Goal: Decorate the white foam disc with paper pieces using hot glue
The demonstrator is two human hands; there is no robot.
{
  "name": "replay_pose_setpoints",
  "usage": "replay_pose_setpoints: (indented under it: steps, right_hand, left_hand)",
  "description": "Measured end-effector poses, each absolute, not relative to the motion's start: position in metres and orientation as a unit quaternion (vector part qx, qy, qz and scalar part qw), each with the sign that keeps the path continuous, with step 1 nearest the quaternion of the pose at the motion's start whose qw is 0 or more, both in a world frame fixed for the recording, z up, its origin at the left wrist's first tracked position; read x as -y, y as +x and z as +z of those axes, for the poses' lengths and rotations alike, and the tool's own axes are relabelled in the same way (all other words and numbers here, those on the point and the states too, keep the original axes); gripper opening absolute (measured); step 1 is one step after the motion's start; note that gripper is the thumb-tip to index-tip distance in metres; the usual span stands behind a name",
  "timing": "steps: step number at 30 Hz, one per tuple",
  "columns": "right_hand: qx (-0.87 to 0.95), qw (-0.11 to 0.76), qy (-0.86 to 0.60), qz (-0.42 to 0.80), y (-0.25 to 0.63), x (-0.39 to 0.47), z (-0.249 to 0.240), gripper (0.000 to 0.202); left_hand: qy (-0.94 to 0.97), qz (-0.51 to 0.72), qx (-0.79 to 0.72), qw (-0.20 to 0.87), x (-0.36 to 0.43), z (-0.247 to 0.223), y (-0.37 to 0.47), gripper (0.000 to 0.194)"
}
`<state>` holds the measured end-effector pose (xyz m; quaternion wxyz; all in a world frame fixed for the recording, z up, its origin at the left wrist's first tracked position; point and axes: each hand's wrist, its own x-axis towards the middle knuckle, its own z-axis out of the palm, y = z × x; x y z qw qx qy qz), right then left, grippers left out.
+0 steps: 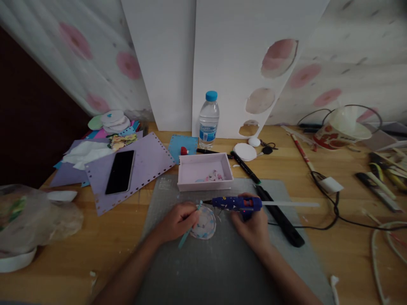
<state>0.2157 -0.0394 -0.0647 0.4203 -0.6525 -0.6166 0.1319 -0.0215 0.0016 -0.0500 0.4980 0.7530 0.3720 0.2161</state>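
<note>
My right hand (252,224) is wrapped round the grip of a dark blue hot glue gun (230,203), whose long white glue stick (291,204) sticks out at the back. The gun's nozzle points left, close to the upper end of a thin turquoise strip (184,238). Between thumb and fingers my left hand (180,221) pinches that strip. Beside those fingertips, partly covered by them, is a round whitish disc (205,224) with light blue spots. Whether the nozzle touches the strip is too small to tell. Both hands are over the grey cutting mat (203,271).
Behind the hands stands a pale pink box (205,185) with small scraps inside. A water bottle (209,120) is behind it. A black utility knife (281,218) and a marker (245,167) lie right; a phone (120,172) rests on purple paper (152,154) left. Cables (335,207) cross the right side.
</note>
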Motion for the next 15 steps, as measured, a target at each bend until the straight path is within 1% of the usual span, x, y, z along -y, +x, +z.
replay_pose_setpoints:
  steps: [6,12,15]
  right_hand:
    - [0.62,0.416,-0.654,0.117,0.2146,0.0383,-0.0628,0.029]
    - [0.625,0.408,-0.655,0.117,0.2171,0.0389,-0.0686,0.033]
    - [0.629,0.403,-0.654,0.121,0.2182,0.0391,-0.0704,0.032]
  left_hand:
    - [0.749,0.219,-0.367,0.507,-0.0014,-0.049,-0.0212,0.045]
    - [0.752,0.214,-0.37,0.502,-0.0016,-0.0486,-0.0214,0.045]
    - [0.752,0.215,-0.367,0.503,-0.0019,-0.048,-0.0209,0.044]
